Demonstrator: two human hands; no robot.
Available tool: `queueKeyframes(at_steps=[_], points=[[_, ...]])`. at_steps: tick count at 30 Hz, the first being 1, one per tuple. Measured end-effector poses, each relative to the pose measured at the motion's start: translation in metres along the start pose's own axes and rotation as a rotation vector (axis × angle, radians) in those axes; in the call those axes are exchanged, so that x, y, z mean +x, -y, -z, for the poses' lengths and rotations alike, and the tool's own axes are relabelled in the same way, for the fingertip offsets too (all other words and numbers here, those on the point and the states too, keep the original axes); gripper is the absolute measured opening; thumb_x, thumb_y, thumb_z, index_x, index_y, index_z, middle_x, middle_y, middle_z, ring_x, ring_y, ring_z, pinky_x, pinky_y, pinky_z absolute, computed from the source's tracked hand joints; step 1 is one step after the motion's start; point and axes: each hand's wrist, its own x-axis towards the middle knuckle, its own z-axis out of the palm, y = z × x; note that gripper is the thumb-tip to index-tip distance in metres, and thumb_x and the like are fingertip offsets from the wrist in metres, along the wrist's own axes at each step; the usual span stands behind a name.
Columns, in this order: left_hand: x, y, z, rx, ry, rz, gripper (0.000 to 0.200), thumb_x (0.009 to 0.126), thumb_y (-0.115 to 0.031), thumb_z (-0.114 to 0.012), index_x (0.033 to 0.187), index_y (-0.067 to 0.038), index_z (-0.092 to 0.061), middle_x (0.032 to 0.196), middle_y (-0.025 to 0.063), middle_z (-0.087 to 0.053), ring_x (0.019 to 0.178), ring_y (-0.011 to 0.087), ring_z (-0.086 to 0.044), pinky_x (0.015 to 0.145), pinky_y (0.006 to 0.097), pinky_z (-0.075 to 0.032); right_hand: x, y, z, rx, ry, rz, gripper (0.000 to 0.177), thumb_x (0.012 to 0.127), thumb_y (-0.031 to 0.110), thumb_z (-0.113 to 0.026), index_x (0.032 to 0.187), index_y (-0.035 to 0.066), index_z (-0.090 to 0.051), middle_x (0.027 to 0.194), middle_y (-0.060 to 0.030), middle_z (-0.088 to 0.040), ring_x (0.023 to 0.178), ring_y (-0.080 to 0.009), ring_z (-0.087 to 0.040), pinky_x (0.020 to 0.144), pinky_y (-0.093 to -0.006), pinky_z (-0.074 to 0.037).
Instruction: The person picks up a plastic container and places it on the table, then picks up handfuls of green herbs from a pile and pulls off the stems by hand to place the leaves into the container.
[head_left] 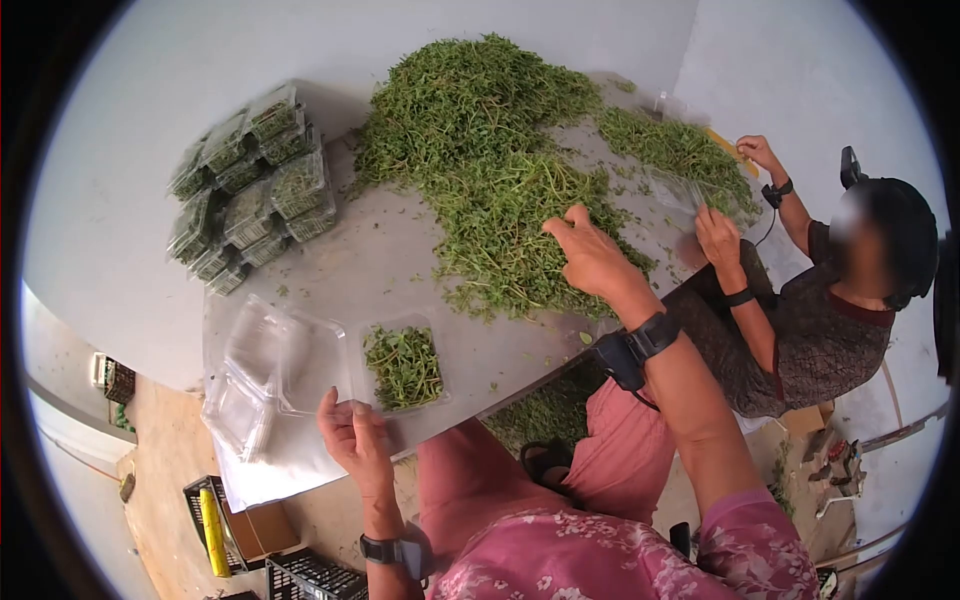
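Note:
My left hand (pixel 357 443) is at the table's front edge, fingers loosely bent and apart, holding nothing I can see. It is right beside a clear plastic container (pixel 404 362) with leafy green sprigs inside, its lid (pixel 312 366) folded open to the left. My right hand (pixel 597 262) hovers at the near right side of a large heap of loose green sprigs (pixel 490 120). Its thumb and a finger stick out apart, with nothing visible between them; the other fingers are partly hidden.
Filled clear boxes (pixel 250 195) are stacked at the back left. Nested clear containers (pixel 245 400) lie at the left front of the table (pixel 380 250). On the right, a co-worker (pixel 800 320) handles a clear container (pixel 675 188) by more greens. Black crates (pixel 310 578) stand on the floor.

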Motion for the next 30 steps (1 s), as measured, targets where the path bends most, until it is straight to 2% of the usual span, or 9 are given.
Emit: queueKeyframes(at_steps=[3, 6, 9, 12, 15, 18, 21, 24, 30], points=[[0.0, 0.001, 0.0, 0.015, -0.012, -0.012, 0.038, 0.092, -0.009, -0.056, 0.127, 0.001, -0.042, 0.086, 0.0037, -0.056, 0.063, 0.0066, -0.052, 0.051, 0.0192, -0.042, 0.002, -0.005, -0.003, -0.017, -0.037, 0.017, 0.068, 0.072, -0.015, -0.052, 0.133, 0.012, -0.042, 0.133, -0.0197, -0.033, 0.106, -0.0398, -0.053, 0.078, -0.0471, -0.047], [0.0, 0.001, -0.003, 0.025, -0.028, -0.018, 0.036, 0.093, -0.006, -0.054, 0.126, 0.001, -0.043, 0.083, 0.0041, -0.055, 0.062, 0.007, -0.05, 0.049, 0.0192, -0.04, -0.002, 0.002, 0.004, 0.039, 0.04, 0.028, 0.067, 0.073, -0.015, -0.051, 0.134, 0.012, -0.041, 0.136, -0.0206, -0.031, 0.111, -0.0406, -0.051, 0.081, -0.0479, -0.047], [-0.001, 0.0, -0.003, 0.014, -0.016, -0.014, 0.036, 0.093, -0.007, -0.055, 0.126, 0.001, -0.043, 0.084, 0.0041, -0.055, 0.062, 0.0068, -0.051, 0.05, 0.0191, -0.041, 0.003, 0.001, -0.009, -0.009, -0.049, 0.107, 0.061, 0.076, -0.014, -0.051, 0.132, 0.012, -0.045, 0.138, -0.0237, -0.033, 0.106, -0.0435, -0.054, 0.078, -0.0485, -0.052], [0.0, 0.0, -0.001, 0.012, 0.001, -0.017, 0.038, 0.093, -0.009, -0.056, 0.126, 0.002, -0.042, 0.086, 0.004, -0.055, 0.062, 0.0067, -0.052, 0.05, 0.0191, -0.042, 0.009, 0.004, -0.006, -0.023, 0.039, 0.046, 0.052, 0.077, -0.011, -0.053, 0.124, 0.01, -0.051, 0.133, -0.0243, -0.04, 0.104, -0.0424, -0.054, 0.08, -0.0492, -0.051], [-0.001, -0.002, -0.004, 0.025, -0.015, -0.018, 0.036, 0.093, -0.006, -0.054, 0.126, 0.001, -0.043, 0.084, 0.0042, -0.055, 0.062, 0.0072, -0.05, 0.049, 0.0191, -0.04, 0.018, -0.013, -0.02, 0.073, -0.164, 0.175, 0.041, 0.079, -0.005, -0.055, 0.118, 0.007, -0.055, 0.124, -0.0245, -0.049, 0.098, -0.0387, -0.057, 0.076, -0.0491, -0.05], [-0.001, -0.003, -0.004, 0.034, -0.014, -0.02, 0.036, 0.093, -0.007, -0.054, 0.126, 0.001, -0.043, 0.084, 0.0044, -0.055, 0.062, 0.0074, -0.051, 0.049, 0.0193, -0.04, 0.015, -0.008, -0.001, 0.154, -0.178, 0.206, 0.034, 0.081, 0.003, -0.059, 0.115, 0.005, -0.057, 0.115, -0.0239, -0.057, 0.092, -0.0353, -0.06, 0.073, -0.0468, -0.05], [-0.001, -0.004, -0.005, 0.053, -0.015, -0.019, 0.035, 0.093, -0.008, -0.053, 0.126, 0.001, -0.043, 0.084, 0.0045, -0.056, 0.063, 0.0077, -0.052, 0.05, 0.0195, -0.041, 0.0, 0.018, 0.036, 0.401, -0.135, 0.027, 0.034, 0.081, 0.009, -0.063, 0.114, 0.002, -0.058, 0.102, -0.0222, -0.061, 0.084, -0.033, -0.062, 0.07, -0.0436, -0.05], [-0.001, -0.003, -0.004, 0.053, -0.004, -0.023, 0.036, 0.093, -0.009, -0.054, 0.126, 0.002, -0.042, 0.084, 0.0046, -0.056, 0.063, 0.0074, -0.052, 0.05, 0.0195, -0.041, 0.009, 0.009, 0.022, 0.456, -0.363, 0.187, 0.037, 0.082, 0.014, -0.066, 0.114, -0.002, -0.058, 0.093, -0.0216, -0.064, 0.079, -0.0324, -0.063, 0.071, -0.0428, -0.049], [-0.001, -0.002, -0.002, 0.037, 0.002, -0.01, 0.038, 0.093, -0.009, -0.056, 0.126, 0.003, -0.041, 0.086, 0.0047, -0.057, 0.062, 0.0065, -0.052, 0.051, 0.0191, -0.042, 0.013, 0.016, 0.014, 0.638, -0.113, 0.108, 0.042, 0.084, 0.023, -0.067, 0.117, -0.002, -0.057, 0.102, -0.0209, -0.064, 0.088, -0.0295, -0.063, 0.071, -0.0428, -0.049]])
